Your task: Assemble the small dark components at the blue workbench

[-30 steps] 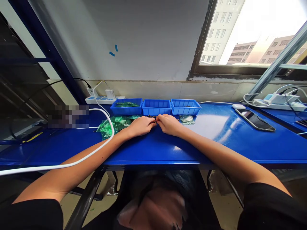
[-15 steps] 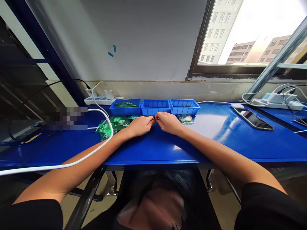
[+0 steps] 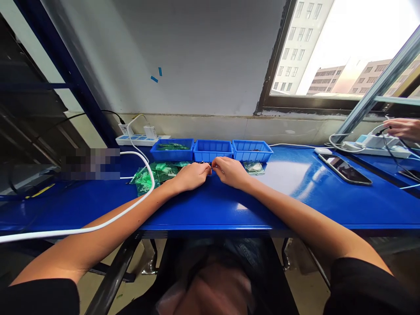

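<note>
Over the blue table [image 3: 259, 205], my left hand [image 3: 194, 175] and my right hand [image 3: 230, 171] meet fingertip to fingertip. Both are closed in a pinch around something small and dark between them, too small to name. Just beyond the hands stands the middle blue bin [image 3: 213, 156]. A left blue bin [image 3: 172, 154] holds green pieces. The right blue bin [image 3: 252, 156] has a few small dark bits inside. Green plastic packets [image 3: 144, 179] lie beside my left hand. A clear bag [image 3: 254, 167] with pale contents lies by my right hand.
A thick white cable [image 3: 108, 218] arches over my left forearm. One power strip [image 3: 139, 140] sits behind the bins; another [image 3: 383, 148] lies at the right. A phone [image 3: 344, 168] rests on the right side. Another person's hand [image 3: 405, 130] reaches in at the right edge.
My hands stay together in nearly the same place, their fingertips slightly shifted. Another person's hand has appeared at the right by the power strip. The view has tilted slightly.
</note>
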A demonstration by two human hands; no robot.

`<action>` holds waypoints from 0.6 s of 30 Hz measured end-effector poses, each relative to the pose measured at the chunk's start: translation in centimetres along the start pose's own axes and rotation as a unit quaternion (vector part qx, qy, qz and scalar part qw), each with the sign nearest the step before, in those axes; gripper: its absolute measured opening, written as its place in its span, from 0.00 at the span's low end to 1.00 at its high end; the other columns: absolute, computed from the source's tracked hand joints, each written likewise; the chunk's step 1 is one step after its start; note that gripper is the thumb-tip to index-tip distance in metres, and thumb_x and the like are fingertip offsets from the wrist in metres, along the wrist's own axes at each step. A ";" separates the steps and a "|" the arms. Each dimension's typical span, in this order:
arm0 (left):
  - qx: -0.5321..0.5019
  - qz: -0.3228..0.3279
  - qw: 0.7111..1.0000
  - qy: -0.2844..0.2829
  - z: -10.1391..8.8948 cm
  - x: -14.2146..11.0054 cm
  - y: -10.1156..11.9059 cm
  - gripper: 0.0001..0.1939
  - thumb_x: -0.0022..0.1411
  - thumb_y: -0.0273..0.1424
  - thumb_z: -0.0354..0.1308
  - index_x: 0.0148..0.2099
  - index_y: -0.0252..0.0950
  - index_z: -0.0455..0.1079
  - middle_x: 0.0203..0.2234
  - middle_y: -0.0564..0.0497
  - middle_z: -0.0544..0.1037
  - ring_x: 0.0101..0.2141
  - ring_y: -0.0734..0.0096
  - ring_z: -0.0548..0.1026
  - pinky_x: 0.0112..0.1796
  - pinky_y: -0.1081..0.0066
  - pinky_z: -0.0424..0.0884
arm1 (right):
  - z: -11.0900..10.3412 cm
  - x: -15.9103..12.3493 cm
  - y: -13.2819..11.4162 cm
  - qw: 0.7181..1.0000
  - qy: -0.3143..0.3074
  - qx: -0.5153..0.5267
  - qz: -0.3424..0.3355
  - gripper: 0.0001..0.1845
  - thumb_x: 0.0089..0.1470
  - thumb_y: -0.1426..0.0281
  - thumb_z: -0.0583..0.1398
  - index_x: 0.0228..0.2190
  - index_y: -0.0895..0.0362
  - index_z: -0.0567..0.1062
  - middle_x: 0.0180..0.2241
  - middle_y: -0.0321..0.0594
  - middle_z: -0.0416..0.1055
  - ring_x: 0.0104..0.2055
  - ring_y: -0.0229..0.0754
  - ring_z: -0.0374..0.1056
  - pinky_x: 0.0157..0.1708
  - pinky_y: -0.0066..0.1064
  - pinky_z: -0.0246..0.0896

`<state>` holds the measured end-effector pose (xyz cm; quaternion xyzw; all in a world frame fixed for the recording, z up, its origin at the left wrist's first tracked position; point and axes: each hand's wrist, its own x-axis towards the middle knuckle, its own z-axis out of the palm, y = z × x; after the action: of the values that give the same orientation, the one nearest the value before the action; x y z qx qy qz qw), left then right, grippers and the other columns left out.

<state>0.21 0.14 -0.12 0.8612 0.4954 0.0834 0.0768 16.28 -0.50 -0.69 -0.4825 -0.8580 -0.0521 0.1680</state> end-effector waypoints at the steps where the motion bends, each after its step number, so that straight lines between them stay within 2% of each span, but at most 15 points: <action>1: 0.001 0.000 1.000 -0.001 0.0 0.0 0.0 0.18 0.63 0.32 0.36 0.39 0.40 0.67 0.38 0.50 0.77 0.39 0.63 0.75 0.38 0.68 0.67 | 0.0 0.0 0.0 1.000 -0.001 -0.003 0.001 0.11 0.56 0.73 0.51 0.39 0.59 0.70 0.39 0.44 0.73 0.44 0.41 0.67 0.40 0.28 0.58; 10: 0.009 -0.018 1.000 -0.020 -0.2 -0.3 0.4 0.19 0.65 0.36 0.34 0.44 0.39 0.66 0.44 0.47 0.76 0.44 0.60 0.73 0.42 0.65 0.67 | -0.7 0.1 0.1 1.000 0.014 -0.022 0.011 0.12 0.58 0.72 0.50 0.36 0.58 0.72 0.38 0.42 0.74 0.43 0.42 0.67 0.38 0.28 0.57; 18: 0.006 -0.006 1.000 -0.029 -0.3 -0.4 0.4 0.19 0.65 0.35 0.36 0.50 0.41 0.64 0.48 0.49 0.74 0.47 0.62 0.72 0.46 0.65 0.66 | -3.2 0.5 3.1 0.982 0.149 -0.041 0.104 0.13 0.58 0.70 0.49 0.32 0.57 0.72 0.33 0.43 0.73 0.38 0.42 0.66 0.35 0.28 0.55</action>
<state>0.31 -0.37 0.27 0.8607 0.4986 0.0550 0.0863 19.48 0.74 2.23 -0.5623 -0.7657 -0.1407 0.2789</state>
